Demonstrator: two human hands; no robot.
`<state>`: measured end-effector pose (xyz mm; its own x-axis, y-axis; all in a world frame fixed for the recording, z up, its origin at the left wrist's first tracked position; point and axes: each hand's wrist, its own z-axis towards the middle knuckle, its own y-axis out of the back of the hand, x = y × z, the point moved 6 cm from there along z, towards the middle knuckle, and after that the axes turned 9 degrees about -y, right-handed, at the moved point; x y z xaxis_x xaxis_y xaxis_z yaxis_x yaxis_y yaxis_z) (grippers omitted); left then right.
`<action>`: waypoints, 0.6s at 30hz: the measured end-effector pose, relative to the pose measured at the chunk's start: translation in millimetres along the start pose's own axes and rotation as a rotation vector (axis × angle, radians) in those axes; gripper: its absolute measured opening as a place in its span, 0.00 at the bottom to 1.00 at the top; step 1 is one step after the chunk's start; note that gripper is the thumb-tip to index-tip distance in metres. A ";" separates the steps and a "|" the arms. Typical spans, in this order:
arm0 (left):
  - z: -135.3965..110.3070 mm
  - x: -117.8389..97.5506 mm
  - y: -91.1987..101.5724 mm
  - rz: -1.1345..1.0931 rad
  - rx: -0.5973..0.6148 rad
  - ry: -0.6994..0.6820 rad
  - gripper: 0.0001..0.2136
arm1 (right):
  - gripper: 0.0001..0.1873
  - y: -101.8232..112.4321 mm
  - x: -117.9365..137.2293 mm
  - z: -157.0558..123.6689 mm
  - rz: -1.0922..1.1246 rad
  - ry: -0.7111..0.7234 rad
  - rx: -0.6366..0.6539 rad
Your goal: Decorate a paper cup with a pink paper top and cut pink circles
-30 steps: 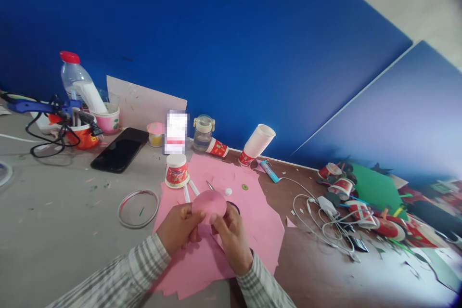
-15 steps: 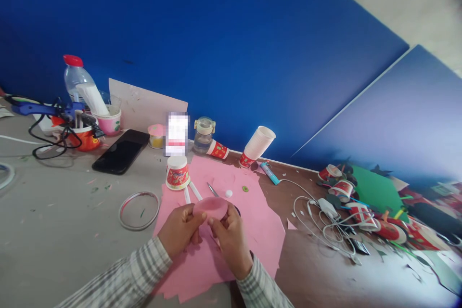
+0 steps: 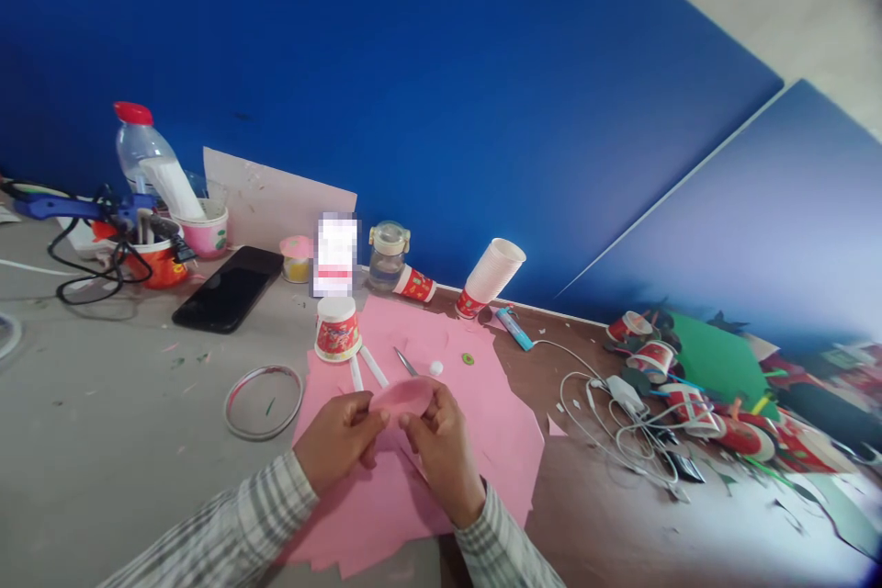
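Note:
My left hand (image 3: 337, 441) and my right hand (image 3: 443, 448) together pinch a round pink paper disc (image 3: 401, 397) just above a large pink paper sheet (image 3: 482, 423) on the table. The disc is tilted nearly flat, its edges curling between my fingers. Both hands are closed on it, thumbs toward each other. An upside-down red paper cup (image 3: 337, 329) stands on the sheet just beyond my left hand, with two white sticks (image 3: 365, 367) lying beside it. Scissors (image 3: 406, 361) lie right behind the disc.
A metal ring (image 3: 264, 401) lies left of the sheet, a black phone (image 3: 228, 288) further back. A glue gun (image 3: 62, 207), a bottle (image 3: 138, 147) and cups stand at the back left. A stack of cups (image 3: 491, 276) leans at the blue wall. White cables (image 3: 620, 413) and paper craft litter lie right.
The pink disc has tipped from facing me to lying nearly flat, and my hands have lowered it slightly toward the sheet.

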<state>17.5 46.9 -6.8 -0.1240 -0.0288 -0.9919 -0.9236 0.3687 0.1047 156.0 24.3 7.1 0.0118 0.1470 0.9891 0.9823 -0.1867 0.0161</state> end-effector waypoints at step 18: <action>8.2 -10.5 39.4 0.519 -0.227 -0.091 0.09 | 0.11 58.0 34.0 38.3 -0.449 0.146 -0.153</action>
<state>-14.7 69.3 7.1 -0.5595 0.1867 -0.8075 -0.8060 0.1044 0.5826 220.6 55.7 36.0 -0.4430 0.1099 0.8897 0.8457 -0.2780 0.4555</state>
